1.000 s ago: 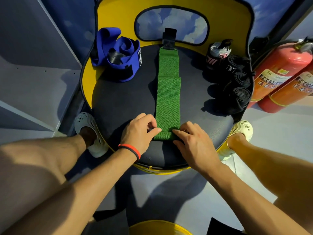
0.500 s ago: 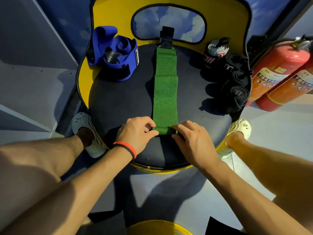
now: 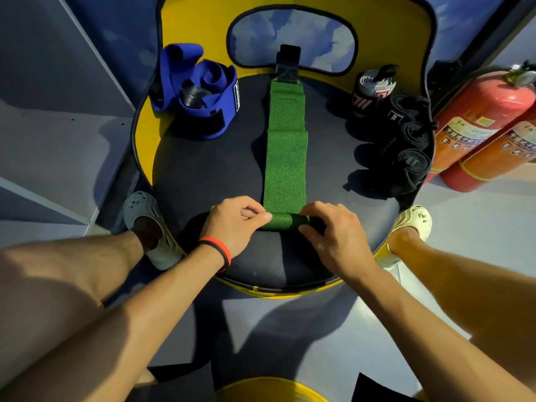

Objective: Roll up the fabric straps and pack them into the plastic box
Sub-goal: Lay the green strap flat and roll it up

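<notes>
Rolling the green strap (image 3: 285,158) at the lower centre of the frame, we pinch its near end with both hands. Our left hand (image 3: 232,224) grips the roll's left end with thumb and curled fingers, and our right hand (image 3: 333,230) grips the right end. A second ago that end lay merely folded; now it is a small tight roll on the dark seat (image 3: 203,175). The blue strap (image 3: 200,91) at upper left and the black rolled straps (image 3: 406,140) at right have not moved.
</notes>
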{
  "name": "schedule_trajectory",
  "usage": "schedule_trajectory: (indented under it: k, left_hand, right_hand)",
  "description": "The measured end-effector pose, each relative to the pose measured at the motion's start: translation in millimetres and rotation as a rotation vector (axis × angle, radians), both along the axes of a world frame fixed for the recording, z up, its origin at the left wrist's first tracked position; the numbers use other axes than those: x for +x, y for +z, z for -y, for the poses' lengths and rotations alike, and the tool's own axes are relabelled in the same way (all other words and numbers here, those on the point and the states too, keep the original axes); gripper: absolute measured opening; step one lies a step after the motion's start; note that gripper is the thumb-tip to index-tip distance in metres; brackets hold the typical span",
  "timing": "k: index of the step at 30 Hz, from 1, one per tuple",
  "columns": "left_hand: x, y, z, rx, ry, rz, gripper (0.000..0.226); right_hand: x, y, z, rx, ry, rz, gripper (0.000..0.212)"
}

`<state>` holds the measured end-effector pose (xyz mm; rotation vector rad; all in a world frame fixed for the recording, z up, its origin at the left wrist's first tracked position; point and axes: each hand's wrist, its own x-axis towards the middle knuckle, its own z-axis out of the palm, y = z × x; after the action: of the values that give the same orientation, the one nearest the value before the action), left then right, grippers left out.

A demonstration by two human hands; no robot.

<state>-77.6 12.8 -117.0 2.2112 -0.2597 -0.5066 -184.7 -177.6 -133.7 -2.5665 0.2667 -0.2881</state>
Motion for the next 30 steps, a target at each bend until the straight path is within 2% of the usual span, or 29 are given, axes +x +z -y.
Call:
schedule_trajectory:
  k: [6, 8, 12, 16, 18, 22, 26, 30]
  left_hand:
    - [-3, 5, -6, 0.120, -0.088, -0.083, 0.018]
    - [-4, 4, -6, 0.136, -0.092, -0.095, 0.021]
    - [-7, 4, -1, 0.162, -0.074, -0.038, 0.023]
    - [-8, 1, 4, 0.090, -0.044, 0.079, 0.016]
    - [-7, -1, 5, 0.054, -0.033, 0.115, 0.015]
    - [-7, -3, 6, 0.016, -0.033, 0.141, 0.015]
    - [-9, 1, 5, 0.035, -0.072, 0.213, 0.015]
    - [-9, 7, 0, 0.049, -0.112, 0.133, 0.020]
  right_hand:
    - [-3, 13, 10, 0.298, -0.009, -0.301, 0.018]
    - [-4, 12, 13, 0.325, -0.001, -0.342, 0.017]
    - [-4, 7, 8, 0.248, -0.012, -0.172, 0.017]
    - [-8, 1, -1, 0.168, 0.081, -0.011, 0.006]
    - [-10, 1, 0, 0.109, 0.111, -0.018, 0.010]
    - [-15, 2, -3, 0.018, 0.149, -0.103, 0.040]
    - [-10, 1, -2, 0.083, 0.082, -0.081, 0.038]
    - [-4, 4, 4, 0.101, 0.071, -0.097, 0.037]
